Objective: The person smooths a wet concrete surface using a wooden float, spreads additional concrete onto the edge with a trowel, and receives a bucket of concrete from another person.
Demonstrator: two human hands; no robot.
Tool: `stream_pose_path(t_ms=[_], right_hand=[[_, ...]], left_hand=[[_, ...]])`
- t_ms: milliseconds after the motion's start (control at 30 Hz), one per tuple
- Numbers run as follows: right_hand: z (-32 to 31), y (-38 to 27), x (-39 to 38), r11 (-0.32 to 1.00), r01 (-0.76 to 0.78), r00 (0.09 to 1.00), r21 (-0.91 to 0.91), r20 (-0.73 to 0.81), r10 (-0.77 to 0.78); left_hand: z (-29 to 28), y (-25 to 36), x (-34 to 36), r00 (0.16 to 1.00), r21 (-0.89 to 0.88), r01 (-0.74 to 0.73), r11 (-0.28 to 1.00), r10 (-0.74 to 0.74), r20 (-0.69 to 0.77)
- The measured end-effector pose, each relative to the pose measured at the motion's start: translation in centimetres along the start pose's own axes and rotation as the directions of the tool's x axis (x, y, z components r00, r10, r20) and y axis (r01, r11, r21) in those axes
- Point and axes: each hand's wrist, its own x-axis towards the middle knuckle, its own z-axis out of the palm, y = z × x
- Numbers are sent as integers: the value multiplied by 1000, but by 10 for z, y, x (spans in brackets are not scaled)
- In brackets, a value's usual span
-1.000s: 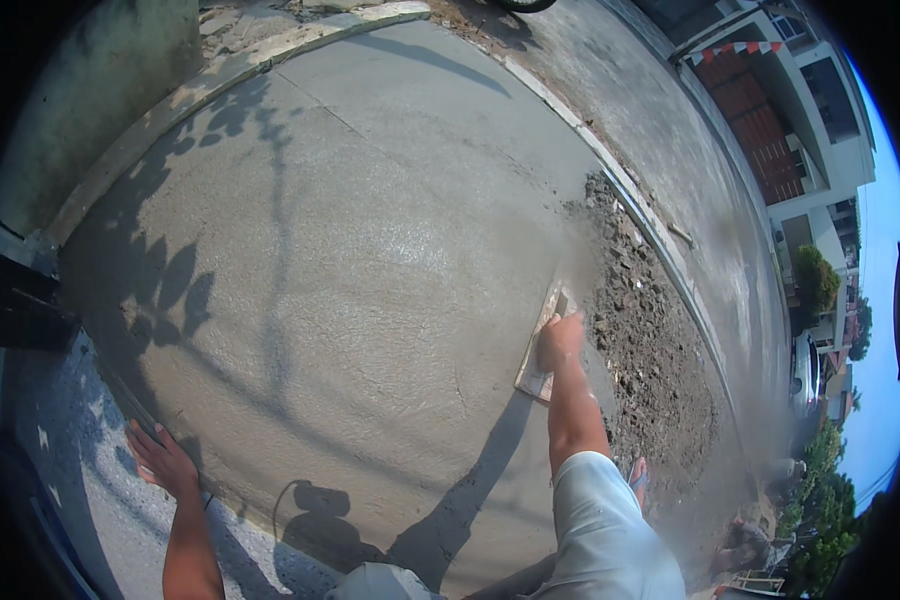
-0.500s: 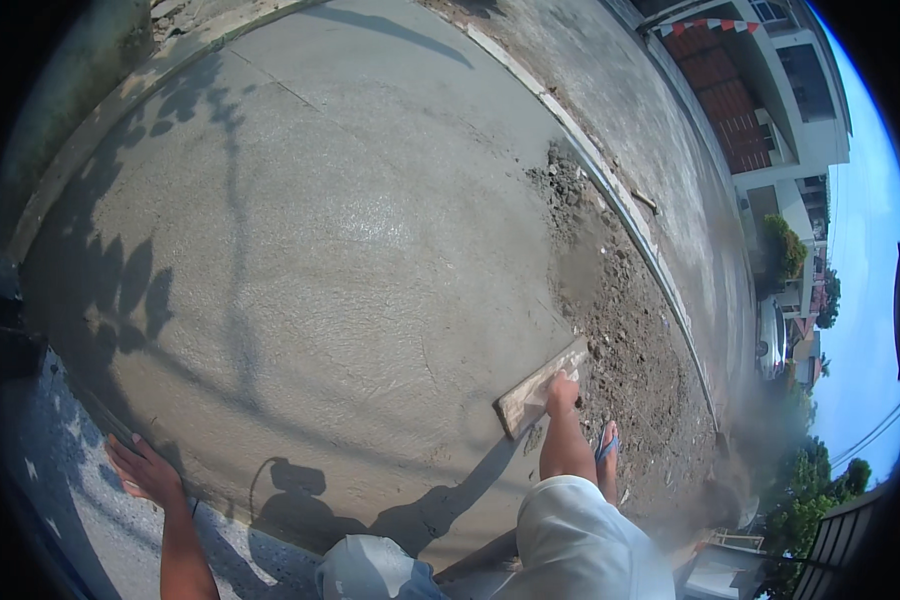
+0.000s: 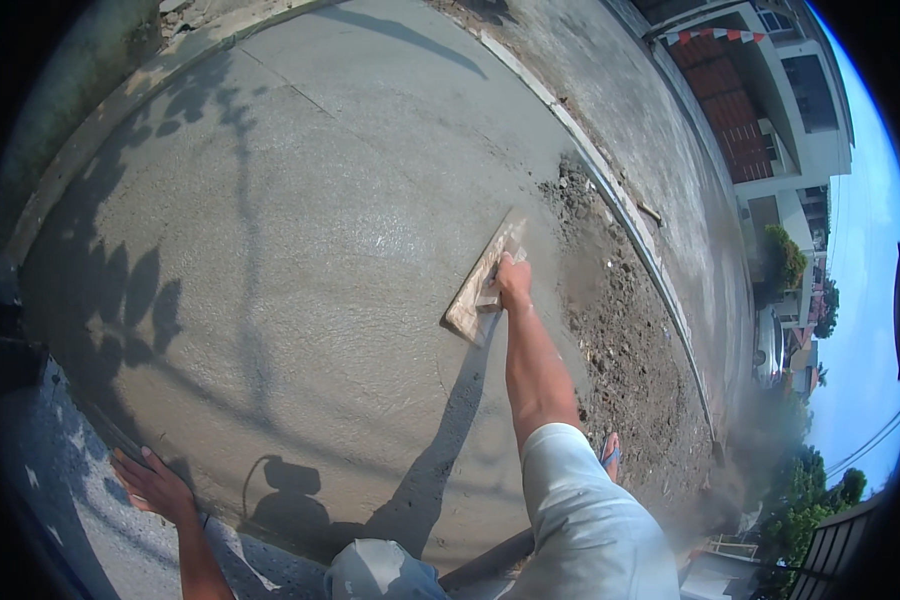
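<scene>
Wet grey concrete (image 3: 360,270) spreads out in front of me, smooth and shiny in its middle. My right hand (image 3: 514,282) grips the handle of a wooden float (image 3: 470,305), a flat rectangular board lying on the concrete near its right side. The right arm is stretched well forward. My left hand (image 3: 158,487) rests with its fingers spread on the speckled pale ledge (image 3: 100,470) at the lower left, beside the concrete's edge. Nothing shows in that hand.
Loose soil and rubble (image 3: 630,330) border the concrete on the right, with a narrow concrete curb (image 3: 610,180) beyond. My sandalled foot (image 3: 611,452) stands on the soil. A low wall (image 3: 80,110) rises at far left. Past the road are a house (image 3: 800,110) and a parked car (image 3: 768,345).
My right hand has pushed the float forward and a little left over the concrete, away from the soil's edge. The left hand stays on the ledge, barely shifted.
</scene>
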Motion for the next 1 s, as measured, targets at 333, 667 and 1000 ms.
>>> stream_pose_path(t_ms=[333, 667, 1000], right_hand=[[93, -143, -42, 1000, 12, 940, -29, 341, -2], [213, -298, -156, 895, 430, 855, -121, 373, -361], [309, -388, -297, 714, 700, 576, -7, 597, -558]], left_hand=[[-5, 3, 1, 999, 26, 14, 1000, -15, 29], [-18, 4, 5, 999, 23, -28, 999, 27, 31], [-31, 4, 11, 997, -56, 5, 998, 0, 81]])
